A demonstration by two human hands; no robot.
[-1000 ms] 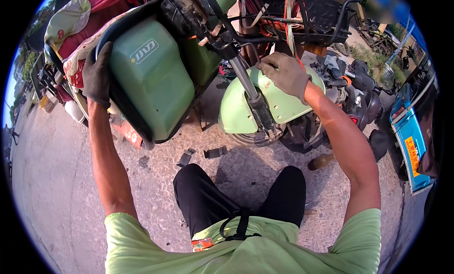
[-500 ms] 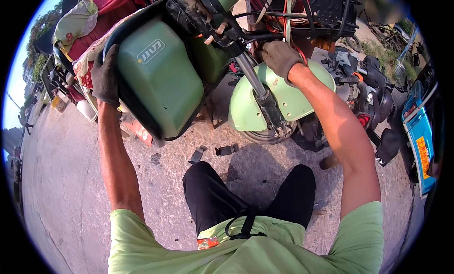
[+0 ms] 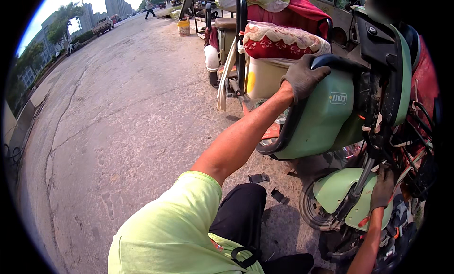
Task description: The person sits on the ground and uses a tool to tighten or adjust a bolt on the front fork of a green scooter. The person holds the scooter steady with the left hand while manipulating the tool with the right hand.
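1. A gloved left hand (image 3: pixel 305 78) is clamped on the black rim (image 3: pixel 289 127) of a green panel (image 3: pixel 321 120), at its far left corner, on a roadside vehicle at right.
2. The gloved right hand (image 3: pixel 382 186) sits at the right side of a pale green mudguard (image 3: pixel 331 186), below the panel; whether its fingers clasp anything cannot be told.
3. The panel's rim slopes from the left hand toward the near ground, its lower edge above a wheel (image 3: pixel 312 205) partly covered by the mudguard; a fork leg (image 3: pixel 363 177) runs down across the mudguard.
4. Room is tight on the far side, where a red-and-white cushion (image 3: pixel 279 42) on a cream box (image 3: pixel 265 77) stands close behind the left hand. Cables (image 3: pixel 421 115) crowd the right.
5. To the left, a broad sweep of pavement (image 3: pixel 118 118) reaches past a yellow bucket (image 3: pixel 183 28) to a walking person (image 3: pixel 150 10) and a truck (image 3: pixel 102 26). Two dark brackets (image 3: pixel 258 178) lie near the wearer's knee (image 3: pixel 248 196).
6. The panel carries a rounded, pale-outlined badge (image 3: pixel 338 98) with light lettering and a small yellow dot.
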